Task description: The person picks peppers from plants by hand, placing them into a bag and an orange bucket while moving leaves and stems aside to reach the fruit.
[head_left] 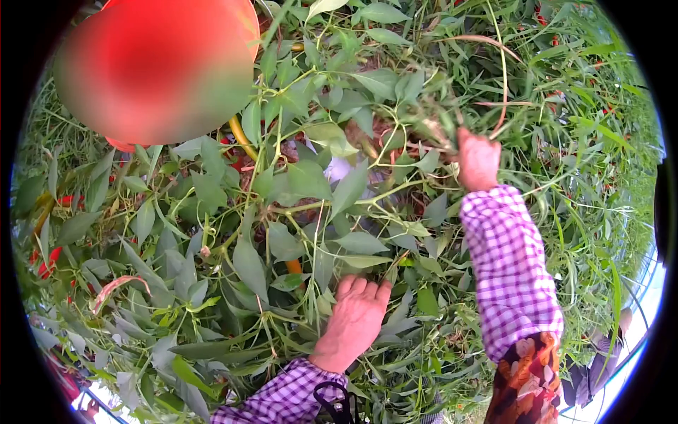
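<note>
My right hand [479,161] is closed on a bunch of weeds [439,127], smeared by motion, at the right of the pepper plant. A long, curved pale stem [504,85] rises beside its fingers. Lower down, my left hand [353,318] has its fingers curled in among the leaves of the pepper plant [308,179]. Its fingertips are partly hidden, and what they hold, if anything, does not show. An orange pepper [293,267] hangs just up and left of that hand, and a yellow one [242,138] hangs further up.
A red bucket [247,21], mostly blurred, stands at the upper left. Red peppers [49,261] show among leaves at the left. Tall grass [600,177] grows thickly along the right. Part of another person [597,364] appears at the lower right edge.
</note>
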`<state>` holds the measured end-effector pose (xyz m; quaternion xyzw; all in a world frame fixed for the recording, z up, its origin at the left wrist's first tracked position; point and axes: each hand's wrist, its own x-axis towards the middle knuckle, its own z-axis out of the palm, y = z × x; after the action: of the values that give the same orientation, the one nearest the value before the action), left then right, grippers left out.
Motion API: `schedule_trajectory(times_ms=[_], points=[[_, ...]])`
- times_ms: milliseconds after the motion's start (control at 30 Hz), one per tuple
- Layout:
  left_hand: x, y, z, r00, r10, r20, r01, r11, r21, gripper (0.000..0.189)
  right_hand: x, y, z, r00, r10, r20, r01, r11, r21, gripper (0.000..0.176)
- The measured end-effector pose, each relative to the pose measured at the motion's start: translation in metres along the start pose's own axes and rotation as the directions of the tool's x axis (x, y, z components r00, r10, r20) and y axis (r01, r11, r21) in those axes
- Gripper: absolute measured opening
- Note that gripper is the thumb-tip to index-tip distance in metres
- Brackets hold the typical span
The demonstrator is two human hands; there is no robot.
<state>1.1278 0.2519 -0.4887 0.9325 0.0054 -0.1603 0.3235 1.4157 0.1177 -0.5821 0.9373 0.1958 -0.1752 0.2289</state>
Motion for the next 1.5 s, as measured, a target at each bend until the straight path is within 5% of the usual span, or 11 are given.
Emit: schedule_trajectory(times_ms=[133,667,733,933,1000,1067,1133,1233,1267,1333,1500], points=[[-0.002,0.0,0.004,1.0,0.005,-0.019,-0.005,1.0,-0.01,0.029,0.009,0.058,-0.023,0.97,0.164,-0.179,-0.112,0.957,0.267,0.039],[-0.004,-0.003,0.007,0.999,-0.031,-0.029,0.031,0.999,-0.017,0.04,-0.007,0.061,0.006,0.985,0.165,-0.043,-0.124,0.868,0.481,0.046],[-0.004,-0.003,0.007,0.999,-0.029,-0.035,0.029,0.999,-0.019,0.039,-0.005,0.042,-0.009,0.996,0.078,0.053,-0.093,0.893,0.441,0.053],[-0.001,-0.006,0.008,0.999,-0.026,-0.03,0.026,1.0,-0.002,0.039,-0.022,0.032,-0.022,0.96,-0.223,-0.167,0.27,0.896,0.353,0.067],[0.0,-0.004,0.01,0.999,-0.045,-0.015,0.044,0.999,-0.001,0.039,-0.035,0.021,-0.033,0.847,-0.261,-0.464,0.423,0.859,0.289,0.044],[0.004,-0.001,0.009,0.998,-0.066,-0.008,0.066,0.998,-0.022,0.038,-0.049,0.002,-0.042,0.8,-0.269,-0.537,0.522,0.753,0.401,0.026],[0.005,0.002,0.005,0.998,-0.059,0.019,0.059,0.998,0.005,0.038,-0.055,-0.023,-0.035,0.81,-0.353,-0.469,0.581,0.597,0.553,0.016],[0.005,0.002,0.005,0.999,-0.033,-0.032,0.033,0.999,-0.004,0.037,-0.063,-0.044,-0.002,0.886,-0.46,-0.067,0.347,0.56,0.752,0.022],[0.007,0.001,0.004,0.998,-0.033,-0.059,0.032,0.999,-0.014,0.037,-0.071,-0.044,0.019,0.827,-0.534,-0.179,0.475,0.491,0.73,0.02],[0.007,0.003,-0.003,0.992,-0.036,-0.121,0.023,0.994,-0.11,0.038,-0.1,-0.04,0.008,0.811,-0.581,-0.066,0.486,0.606,0.63,0.022],[0.016,0.013,-0.021,0.961,0.118,-0.252,-0.154,0.98,-0.129,0.045,-0.169,-0.023,-0.014,0.79,-0.554,-0.263,0.585,0.553,0.593,0.024]])
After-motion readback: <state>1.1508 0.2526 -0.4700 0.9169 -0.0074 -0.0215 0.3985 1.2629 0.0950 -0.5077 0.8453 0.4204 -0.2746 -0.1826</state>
